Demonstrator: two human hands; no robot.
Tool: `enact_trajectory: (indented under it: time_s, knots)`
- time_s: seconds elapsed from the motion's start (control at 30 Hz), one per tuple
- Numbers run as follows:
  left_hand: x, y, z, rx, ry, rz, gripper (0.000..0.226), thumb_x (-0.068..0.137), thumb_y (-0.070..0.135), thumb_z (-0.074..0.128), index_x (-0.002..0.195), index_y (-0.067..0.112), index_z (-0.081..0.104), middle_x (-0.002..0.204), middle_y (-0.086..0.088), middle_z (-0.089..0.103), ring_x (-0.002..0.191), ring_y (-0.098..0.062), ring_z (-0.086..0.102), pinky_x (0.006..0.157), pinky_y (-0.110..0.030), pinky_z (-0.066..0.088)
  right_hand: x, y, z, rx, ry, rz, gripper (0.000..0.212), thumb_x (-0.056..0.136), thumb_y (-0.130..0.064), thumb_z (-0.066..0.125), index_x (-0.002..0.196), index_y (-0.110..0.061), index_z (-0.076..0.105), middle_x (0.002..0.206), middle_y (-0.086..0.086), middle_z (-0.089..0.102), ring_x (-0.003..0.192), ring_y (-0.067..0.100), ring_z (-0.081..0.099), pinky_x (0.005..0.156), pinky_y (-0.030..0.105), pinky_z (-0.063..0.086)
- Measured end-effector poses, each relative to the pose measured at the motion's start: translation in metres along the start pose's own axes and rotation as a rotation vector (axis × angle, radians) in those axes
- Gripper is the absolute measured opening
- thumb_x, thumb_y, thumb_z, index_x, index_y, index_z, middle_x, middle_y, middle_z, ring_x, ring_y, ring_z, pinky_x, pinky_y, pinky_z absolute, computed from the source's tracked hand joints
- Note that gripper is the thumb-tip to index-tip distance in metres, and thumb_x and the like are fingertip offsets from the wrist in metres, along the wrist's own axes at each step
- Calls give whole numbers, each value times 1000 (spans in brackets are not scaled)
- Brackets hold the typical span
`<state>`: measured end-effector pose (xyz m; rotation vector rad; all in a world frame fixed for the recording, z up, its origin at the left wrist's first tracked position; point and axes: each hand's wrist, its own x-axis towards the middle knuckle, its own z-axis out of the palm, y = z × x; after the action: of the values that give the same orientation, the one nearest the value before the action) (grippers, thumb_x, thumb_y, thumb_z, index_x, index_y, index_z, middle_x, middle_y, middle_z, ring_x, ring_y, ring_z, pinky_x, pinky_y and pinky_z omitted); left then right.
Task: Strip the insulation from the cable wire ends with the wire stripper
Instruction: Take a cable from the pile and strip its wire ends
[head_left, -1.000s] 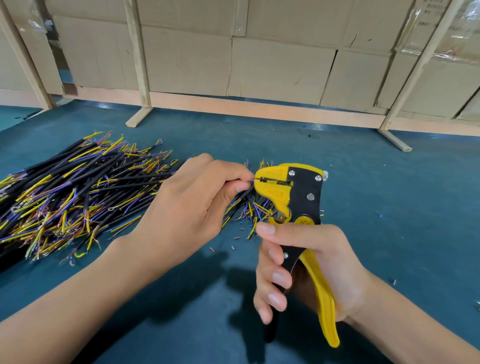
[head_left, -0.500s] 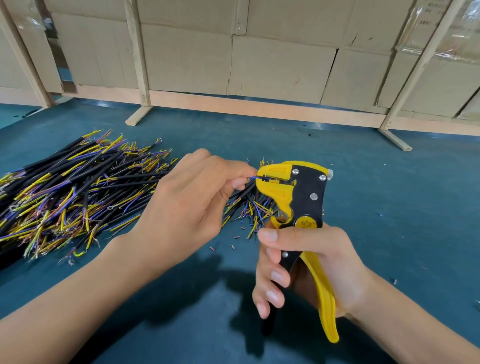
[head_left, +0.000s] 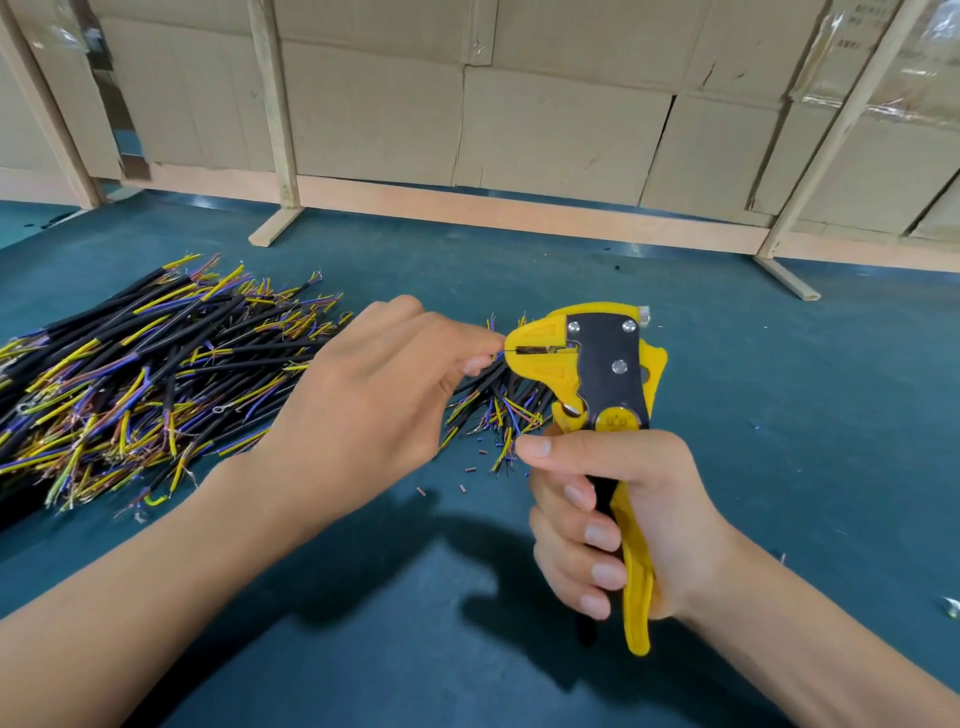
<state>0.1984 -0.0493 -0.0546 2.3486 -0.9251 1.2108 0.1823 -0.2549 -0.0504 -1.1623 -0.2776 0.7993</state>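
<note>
My right hand (head_left: 618, 514) grips the handles of a yellow and black wire stripper (head_left: 602, 374), held upright with its jaws pointing left. My left hand (head_left: 374, 410) pinches a thin wire end (head_left: 500, 354) at the jaw opening, fingertips touching the yellow jaw. The rest of that cable is hidden behind my left hand. A big pile of black cables (head_left: 145, 374) with yellow, blue and brown wire ends lies on the table to the left. A smaller bunch of cables (head_left: 498, 405) lies just behind and below the stripper's jaws.
The table has a dark teal mat (head_left: 779, 395). Small cut bits of insulation (head_left: 470, 470) are scattered below the jaws. A wooden frame (head_left: 467, 205) and cardboard boxes (head_left: 561, 135) close off the back edge.
The stripper's handles have closed a little in my right hand and the jaws have come together on the wire. Both hands have stayed in nearly the same place.
</note>
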Motion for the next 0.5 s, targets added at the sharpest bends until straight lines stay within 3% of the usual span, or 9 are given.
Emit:
enact_trajectory:
  time_s: [0.1,0.23,0.3,0.4,0.43,0.5]
  knots:
    - [-1,-16,-5,94,-39,84,28,87,-17,53,98,1,71,88,-7,71,64,-31,52,59,-47,47,1,1,3,18,24,8,39,77,-22,71,52,-14,42,40,1,30,27,16,32,36,20,36]
    - [2,-14,3,154,-98,72,38,81,-17,43,98,0,72,87,-10,70,67,-31,51,61,-43,47,4,8,15,-19,134,-35,38,73,-17,72,53,-14,40,43,3,28,29,19,28,37,22,35]
    - [1,-23,2,200,-111,-85,41,77,-12,43,101,4,72,88,-11,69,73,-34,56,67,-41,46,2,6,16,0,217,-121,36,69,-19,72,52,-14,40,43,4,27,29,18,27,37,23,35]
    - [-11,-67,-21,275,79,-571,30,90,0,48,109,11,69,94,-10,69,93,-34,59,79,-38,41,-8,-16,4,80,392,-362,33,69,-21,67,48,-18,42,43,1,26,30,18,28,38,26,36]
    - [-15,-74,-30,290,126,-616,24,96,4,50,111,10,68,95,-10,69,95,-32,58,81,-36,39,-11,-26,-4,95,428,-437,32,71,-21,65,49,-19,42,44,0,27,32,19,28,39,28,37]
    - [-11,-69,-26,243,96,-538,19,100,6,55,112,7,70,99,-13,67,96,-30,58,85,-32,40,-9,-39,-19,139,495,-510,34,79,-21,63,53,-19,41,48,0,28,38,21,30,41,32,40]
